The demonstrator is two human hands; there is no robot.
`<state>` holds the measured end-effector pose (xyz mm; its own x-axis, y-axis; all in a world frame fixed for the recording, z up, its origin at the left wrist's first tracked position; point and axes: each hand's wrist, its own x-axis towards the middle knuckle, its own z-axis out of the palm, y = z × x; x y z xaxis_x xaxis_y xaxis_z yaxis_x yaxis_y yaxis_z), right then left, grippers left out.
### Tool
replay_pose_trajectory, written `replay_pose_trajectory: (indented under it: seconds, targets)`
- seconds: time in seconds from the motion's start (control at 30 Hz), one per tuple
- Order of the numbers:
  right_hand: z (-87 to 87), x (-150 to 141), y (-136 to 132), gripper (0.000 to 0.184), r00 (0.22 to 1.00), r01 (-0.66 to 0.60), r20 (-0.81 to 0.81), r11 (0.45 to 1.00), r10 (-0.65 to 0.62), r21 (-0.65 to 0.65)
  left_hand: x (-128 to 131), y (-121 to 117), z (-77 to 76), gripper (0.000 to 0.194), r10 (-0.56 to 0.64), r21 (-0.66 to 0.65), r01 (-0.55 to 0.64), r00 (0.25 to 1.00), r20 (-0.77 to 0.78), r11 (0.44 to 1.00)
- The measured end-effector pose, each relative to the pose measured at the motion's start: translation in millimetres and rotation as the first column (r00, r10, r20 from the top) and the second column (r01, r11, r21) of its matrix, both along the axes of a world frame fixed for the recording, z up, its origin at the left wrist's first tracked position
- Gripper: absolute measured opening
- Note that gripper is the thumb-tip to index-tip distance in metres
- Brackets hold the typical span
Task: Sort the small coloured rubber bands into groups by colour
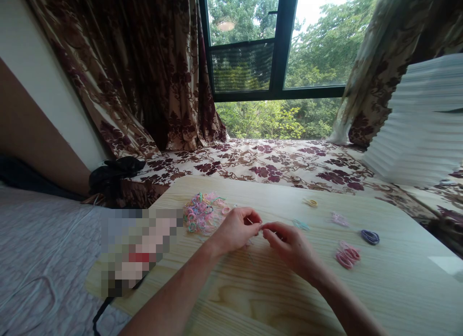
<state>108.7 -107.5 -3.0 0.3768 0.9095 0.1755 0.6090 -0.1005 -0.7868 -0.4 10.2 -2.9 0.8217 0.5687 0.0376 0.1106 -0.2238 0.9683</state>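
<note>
My left hand [237, 227] and my right hand [289, 246] meet over the wooden table, fingertips pinched together. Between them is a thin, pale hair tie [250, 221], mostly hidden by the fingers. Just left of my left hand lies a tangled pile of small hair ties [202, 214] in pink, green, yellow and lilac. Beyond my right hand, several groups lie apart by colour: yellow ties [311, 203], light blue ties [301, 224], pale pink ties [339, 219], dark purple ties [370, 237] and deeper pink ties [347, 255].
The pale wooden tabletop [238, 292] has rounded corners. A blurred-out object [141, 254] with a black strap rests at its left edge. Behind are a floral-covered window ledge [267, 164], curtains [181, 75] and a window. White pleated material [419, 128] stands at right.
</note>
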Motion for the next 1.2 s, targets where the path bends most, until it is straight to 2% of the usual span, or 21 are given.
replay_pose_trajectory:
  seconds: [0.17, 0.33, 0.77, 0.97, 1.2]
  targets:
    - [-3.1, 1.9, 1.5, 0.028, 1.000, 0.014, -0.018, 1.000, -0.014, -0.015, 1.5, -0.7, 0.1, 0.008, 0.010, -0.111, -0.010, 1.000, 0.001, 0.994]
    - [-6.1, 6.0, 2.6, 0.029, 0.999, 0.029, -0.030, 0.999, -0.030, -0.021, 1.2, -2.7, 5.7, 0.006, 0.011, -0.163, -0.015, 1.000, -0.026, 0.986]
    - [-5.7, 10.8, 4.9, 0.029, 0.978, 0.056, -0.199, 0.997, -0.065, -0.049, 0.5, -1.5, 9.5, 0.008, 0.023, -0.182, -0.036, 0.997, -0.070, 0.983]
    - [-2.5, 12.5, 3.8, 0.033, 0.972, 0.052, -0.226, 0.995, -0.070, -0.084, -2.2, 1.5, 8.6, 0.013, -0.003, -0.133, -0.010, 0.995, -0.102, 0.991]
    - [-1.8, 11.1, 4.0, 0.030, 0.965, 0.060, -0.249, 0.994, -0.080, -0.088, -5.8, 5.4, 8.1, 0.020, -0.015, 0.047, 0.021, 0.992, -0.126, 0.999]
